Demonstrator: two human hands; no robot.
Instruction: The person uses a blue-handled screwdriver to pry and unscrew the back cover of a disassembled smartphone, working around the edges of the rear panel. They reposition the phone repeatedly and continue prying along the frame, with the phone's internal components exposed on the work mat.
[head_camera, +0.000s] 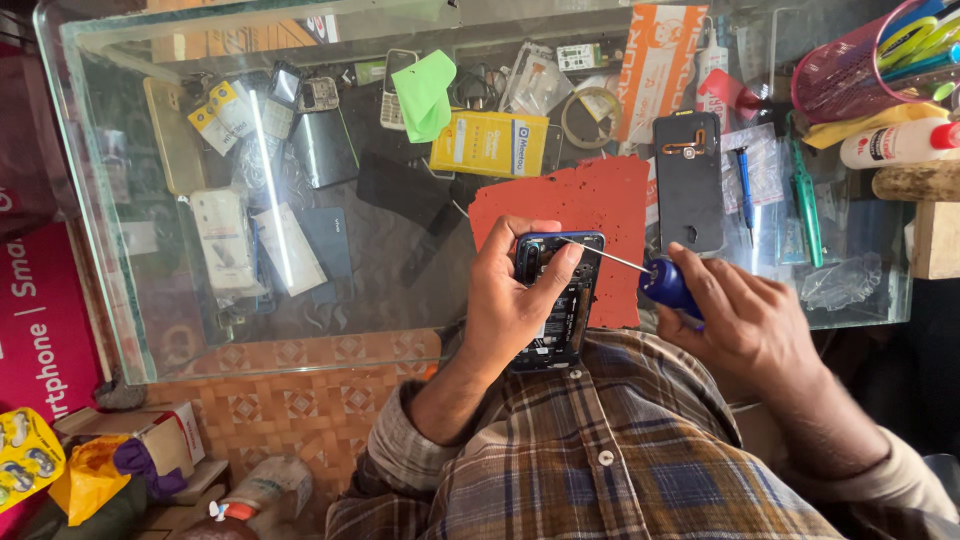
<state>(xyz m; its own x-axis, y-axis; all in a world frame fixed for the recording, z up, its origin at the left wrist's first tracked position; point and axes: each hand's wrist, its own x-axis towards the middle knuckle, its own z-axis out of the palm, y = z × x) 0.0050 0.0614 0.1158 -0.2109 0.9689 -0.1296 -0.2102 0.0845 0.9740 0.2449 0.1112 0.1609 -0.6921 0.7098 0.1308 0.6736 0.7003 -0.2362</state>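
Red mat (590, 205) beneath—left hand (510, 300) clamps opened phone (558, 300), right hand (745, 320) grips screwdriver (660, 280).

A glass counter (330, 320) is carrying clutter — a red mat (585, 205) is lying near its front edge, a black phone cover (688, 180) just right of the mat, a green cloth (424, 93) behind-left.

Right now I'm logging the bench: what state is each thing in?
Phone: back off, insides showing, held in left hand.
Screwdriver: in right hand, tip on the phone.
Back cover: detached, flat on glass counter.
Red mat: flat.
Pink cup: holds pens.
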